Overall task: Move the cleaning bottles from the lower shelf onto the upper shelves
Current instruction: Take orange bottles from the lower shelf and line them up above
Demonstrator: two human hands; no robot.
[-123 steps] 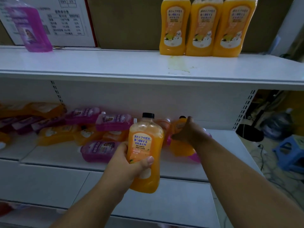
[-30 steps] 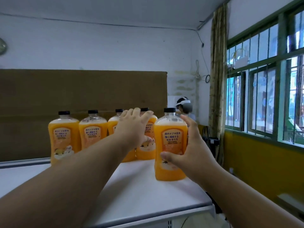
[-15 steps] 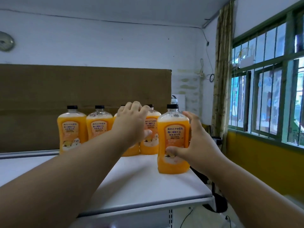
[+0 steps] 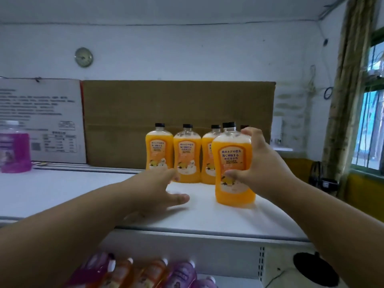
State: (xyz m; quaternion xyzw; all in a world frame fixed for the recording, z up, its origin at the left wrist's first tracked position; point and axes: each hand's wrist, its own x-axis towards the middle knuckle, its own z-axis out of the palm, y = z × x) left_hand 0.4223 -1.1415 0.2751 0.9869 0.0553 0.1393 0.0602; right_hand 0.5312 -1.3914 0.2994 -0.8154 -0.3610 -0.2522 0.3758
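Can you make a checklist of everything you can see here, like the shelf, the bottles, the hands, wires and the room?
Surface: white upper shelf, mostly bare on the left.
Job's things: orange bottles upright in a back row; front orange bottle standing on the shelf; purple bottle far left; lying bottles on the lower shelf.
Clutter: printed board and cardboard sheet behind.
Hands: right hand wrapped around the front bottle; left hand open, holding nothing.
Cables: wire on the floor, lower right.
Surroundings: round wall dial, curtain, window.

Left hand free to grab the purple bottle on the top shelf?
Probably yes: the left hand is open and empty, and bare shelf lies between it and the purple bottle.
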